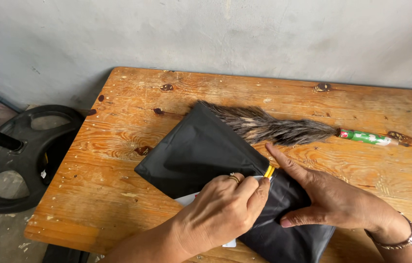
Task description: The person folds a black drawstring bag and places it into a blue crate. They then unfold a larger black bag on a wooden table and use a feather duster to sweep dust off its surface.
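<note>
Left hand (225, 212) pinches a yellow strip (269, 171) at the black bag's (201, 151) edge (table (118, 204) centre); right hand (330, 199) open, flat on bag, feather duster (284, 130) at 12 o'clock.

I see a matte black plastic mailer bag (201, 151) lying flat and slanted across the worn wooden table, creased, with a thin yellow strip (269, 171) at its open edge.
</note>
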